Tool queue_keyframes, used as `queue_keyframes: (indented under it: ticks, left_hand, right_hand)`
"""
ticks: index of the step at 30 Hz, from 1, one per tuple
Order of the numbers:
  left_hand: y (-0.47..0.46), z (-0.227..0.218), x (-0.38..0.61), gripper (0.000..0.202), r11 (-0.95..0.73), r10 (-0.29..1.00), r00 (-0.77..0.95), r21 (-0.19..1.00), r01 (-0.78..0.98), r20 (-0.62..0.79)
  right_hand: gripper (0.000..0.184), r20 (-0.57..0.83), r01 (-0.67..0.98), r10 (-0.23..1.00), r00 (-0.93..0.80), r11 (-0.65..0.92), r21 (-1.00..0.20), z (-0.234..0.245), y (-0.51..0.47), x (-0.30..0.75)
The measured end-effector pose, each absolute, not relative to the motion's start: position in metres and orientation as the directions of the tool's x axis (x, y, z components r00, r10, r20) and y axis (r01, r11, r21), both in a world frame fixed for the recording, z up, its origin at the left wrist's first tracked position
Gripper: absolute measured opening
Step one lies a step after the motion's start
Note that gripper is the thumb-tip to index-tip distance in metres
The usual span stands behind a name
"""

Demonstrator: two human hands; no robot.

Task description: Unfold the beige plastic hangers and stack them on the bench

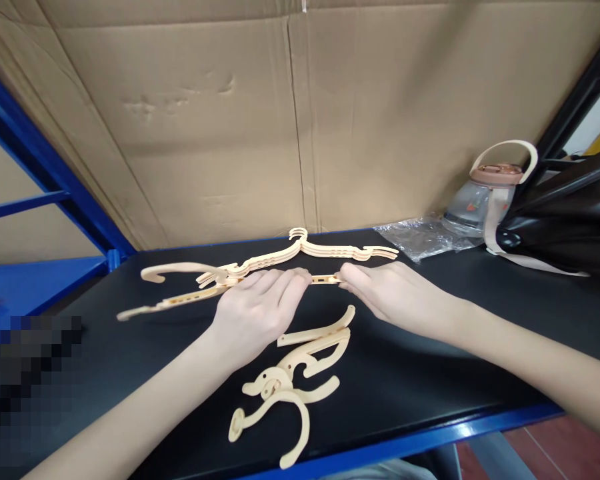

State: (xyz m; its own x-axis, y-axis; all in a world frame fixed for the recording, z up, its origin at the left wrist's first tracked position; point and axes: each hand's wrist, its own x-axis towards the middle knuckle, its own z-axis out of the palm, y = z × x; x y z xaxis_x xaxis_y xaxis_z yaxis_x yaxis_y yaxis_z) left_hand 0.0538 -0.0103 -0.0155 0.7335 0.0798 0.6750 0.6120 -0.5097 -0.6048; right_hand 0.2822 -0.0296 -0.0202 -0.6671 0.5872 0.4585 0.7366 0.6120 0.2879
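A cream plastic folding hanger (193,298) is held sideways above the black tabletop, its hook and one arm sticking out to the left. My left hand (260,303) is closed around its middle, hiding much of it. At its right end, my right hand (385,287) pinches the arm, and a short slotted stretch shows between the two hands. Just behind lies a stack of assembled hangers (325,249) with hooks toward the cardboard. Nearer to me are loose hanger parts (295,363), including curved arms and a hook piece (303,423).
A clear bottle with a pink lid (480,193) and strap stands at the back right, beside a crumpled plastic bag (420,237) and a black bag (570,207). Cardboard (205,133) walls off the back. Blue metal framing (55,173) rises at left; a blue edge (430,437) runs along the front.
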Motion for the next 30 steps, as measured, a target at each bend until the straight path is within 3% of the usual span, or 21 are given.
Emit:
queue_keyframes:
  ticks: [6,8,10,16,21,25,28,30]
  left_hand:
    - [-0.011,-0.01,0.053,0.017,-0.545,0.099,0.781,-0.623,0.561,0.617]
    - [-0.012,-0.007,0.053,0.017,-0.54,0.104,0.783,-0.626,0.563,0.614]
    - [-0.014,-0.006,0.054,0.02,-0.538,0.105,0.782,-0.626,0.564,0.615]
    - [-0.016,-0.006,0.056,0.026,-0.571,0.114,0.796,-0.616,0.543,0.595]
    - [-0.013,-0.011,0.054,0.02,-0.599,0.087,0.796,-0.607,0.522,0.599]
    - [-0.009,-0.011,0.051,0.039,-0.638,0.089,0.792,-0.576,0.511,0.604]
    - [-0.006,-0.003,0.045,0.05,-0.59,0.071,0.702,-0.538,0.603,0.709]
    - [0.001,0.004,0.039,0.056,-0.545,0.137,0.603,-0.448,0.709,0.786]
  right_hand:
    - [0.013,0.438,0.735,0.669,-0.6,0.678,-0.029,-0.012,-0.025,0.285]
    - [0.021,0.449,0.735,0.688,-0.571,0.671,-0.094,-0.011,-0.025,0.284]
    - [0.029,0.448,0.733,0.689,-0.57,0.673,-0.102,-0.011,-0.026,0.282]
    - [0.015,0.504,0.736,0.65,-0.569,0.676,-0.042,-0.018,-0.026,0.28]
    - [0.013,0.544,0.706,0.665,-0.513,0.686,-0.173,-0.019,-0.026,0.278]
    - [0.015,0.552,0.691,0.697,-0.457,0.669,-0.273,-0.016,-0.02,0.283]
    - [0.02,0.567,0.72,0.733,-0.376,0.616,-0.318,-0.011,-0.007,0.295]
    - [0.023,0.582,0.729,0.745,-0.324,0.589,-0.348,-0.007,0.004,0.307]
